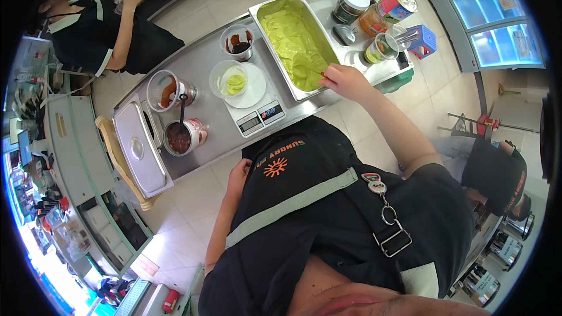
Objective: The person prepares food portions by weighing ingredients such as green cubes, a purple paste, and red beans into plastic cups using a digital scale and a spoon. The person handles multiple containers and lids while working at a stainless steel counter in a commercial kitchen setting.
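Observation:
My right hand [344,81] grips a utensil with a red handle end, its other end down in the green creamy mixture [292,44] that fills a deep steel pan [257,18]. Against the apron, at the near table edge, hangs my left hand [239,175], fingers loosely curled; whether they hold anything is unclear. A clear plastic cup [219,80] with a little of the green mixture stands on a white digital kitchen scale [259,116]. Behind it is a cup with dark brown sauce [237,43]. Further left stand a larger sauce-smeared cup [163,90] and an open tub of reddish-brown filling [179,137] with a black spoon.
A lidded steel pan [142,149] sits at the table's left end. At the right end are a white-lidded jar [351,5], a large tin [397,4], a cup of utensils [386,46] and a blue plastic basket [423,41]. Co-workers are behind the table and at the right.

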Action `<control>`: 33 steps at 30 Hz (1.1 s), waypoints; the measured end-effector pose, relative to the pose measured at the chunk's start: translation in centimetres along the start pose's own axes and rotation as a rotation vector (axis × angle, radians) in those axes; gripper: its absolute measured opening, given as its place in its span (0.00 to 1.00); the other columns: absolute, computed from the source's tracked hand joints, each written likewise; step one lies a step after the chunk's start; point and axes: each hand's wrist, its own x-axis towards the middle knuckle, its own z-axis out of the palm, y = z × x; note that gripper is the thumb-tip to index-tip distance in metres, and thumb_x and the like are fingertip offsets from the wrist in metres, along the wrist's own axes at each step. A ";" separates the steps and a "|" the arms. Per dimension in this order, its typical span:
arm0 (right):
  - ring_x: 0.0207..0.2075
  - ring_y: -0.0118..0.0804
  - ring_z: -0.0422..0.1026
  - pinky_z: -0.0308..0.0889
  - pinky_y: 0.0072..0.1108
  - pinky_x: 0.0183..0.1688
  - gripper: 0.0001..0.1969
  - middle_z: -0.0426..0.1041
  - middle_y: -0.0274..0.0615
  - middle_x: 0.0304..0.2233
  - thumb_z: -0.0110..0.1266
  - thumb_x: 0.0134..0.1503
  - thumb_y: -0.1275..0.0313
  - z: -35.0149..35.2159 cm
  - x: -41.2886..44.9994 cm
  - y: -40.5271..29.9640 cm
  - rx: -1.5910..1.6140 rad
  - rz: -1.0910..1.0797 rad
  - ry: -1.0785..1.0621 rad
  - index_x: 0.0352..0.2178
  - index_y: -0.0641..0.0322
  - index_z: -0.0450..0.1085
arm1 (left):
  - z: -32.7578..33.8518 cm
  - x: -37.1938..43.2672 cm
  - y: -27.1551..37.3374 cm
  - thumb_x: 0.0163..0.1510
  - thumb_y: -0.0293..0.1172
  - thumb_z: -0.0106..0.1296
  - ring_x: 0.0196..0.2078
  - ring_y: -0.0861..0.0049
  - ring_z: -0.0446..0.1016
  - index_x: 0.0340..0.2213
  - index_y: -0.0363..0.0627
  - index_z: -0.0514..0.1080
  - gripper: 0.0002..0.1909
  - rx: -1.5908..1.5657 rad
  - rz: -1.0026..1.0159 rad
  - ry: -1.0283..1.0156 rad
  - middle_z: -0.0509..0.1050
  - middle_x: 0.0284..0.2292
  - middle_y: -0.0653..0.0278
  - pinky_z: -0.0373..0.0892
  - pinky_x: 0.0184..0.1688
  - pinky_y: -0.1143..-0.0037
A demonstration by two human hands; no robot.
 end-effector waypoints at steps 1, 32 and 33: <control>0.25 0.48 0.72 0.67 0.33 0.27 0.13 0.70 0.43 0.24 0.59 0.55 0.64 0.0 -0.2 0.0 0.043 0.019 0.006 0.26 0.59 0.64 | 0.0 0.0 0.2 0.56 0.26 0.51 0.21 0.86 0.58 0.35 0.39 0.68 0.05 0.004 0.000 -0.002 0.61 0.17 0.68 0.58 0.24 0.79; 0.14 0.22 0.63 0.53 0.13 0.15 0.13 0.69 0.35 0.18 0.51 0.63 0.66 -3.9 5.1 -5.3 1.319 0.701 0.522 0.25 0.56 0.61 | 0.6 0.5 -0.6 0.56 0.28 0.50 0.21 0.82 0.61 0.35 0.39 0.69 0.06 -0.029 0.031 0.033 0.64 0.17 0.65 0.60 0.25 0.77; 0.15 0.22 0.65 0.57 0.14 0.16 0.12 0.70 0.36 0.20 0.51 0.63 0.66 -3.8 6.0 -6.9 1.281 0.648 0.501 0.26 0.57 0.62 | 0.5 0.5 -0.1 0.56 0.28 0.50 0.21 0.81 0.61 0.35 0.39 0.69 0.07 -0.002 0.024 0.026 0.64 0.17 0.65 0.60 0.26 0.77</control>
